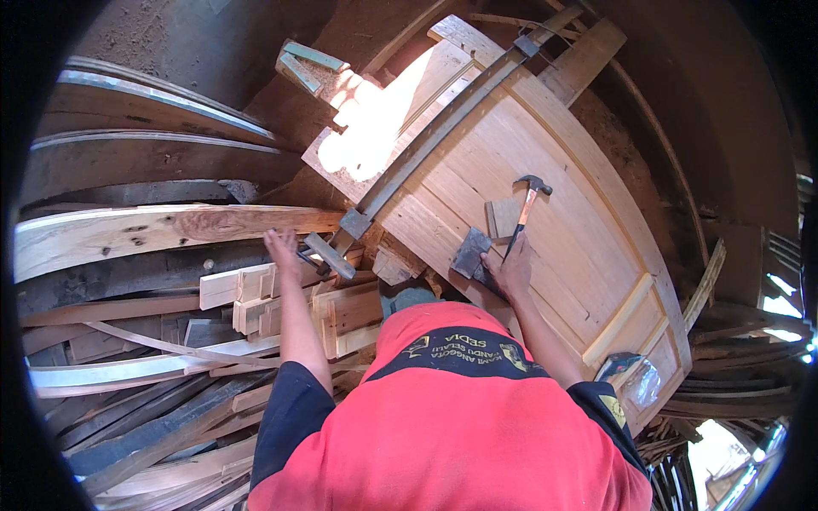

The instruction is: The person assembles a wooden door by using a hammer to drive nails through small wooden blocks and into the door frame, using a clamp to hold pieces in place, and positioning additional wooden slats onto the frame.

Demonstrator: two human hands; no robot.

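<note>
A wooden panel door [545, 170] lies slantwise in front of me, with a long metal bar clamp [443, 140] across it. My left hand [281, 245] is open, its fingers apart beside the clamp's handle end and close to a plank edge. My right hand [512, 268] is over the door, closed around the lower end of a claw hammer [529, 207]. The hammer's head points away from me. By my right thumb sits a dark grey block [470, 253], and a lighter wood block [503, 216] lies beside the hammer. My right palm is hidden.
Long boards [170, 230] are stacked at the left, with short light wood pieces [247, 294] near my left forearm. A clear plastic bag [642, 385] rests on the door's near right end. More timber strips [741, 366] pile up at the right.
</note>
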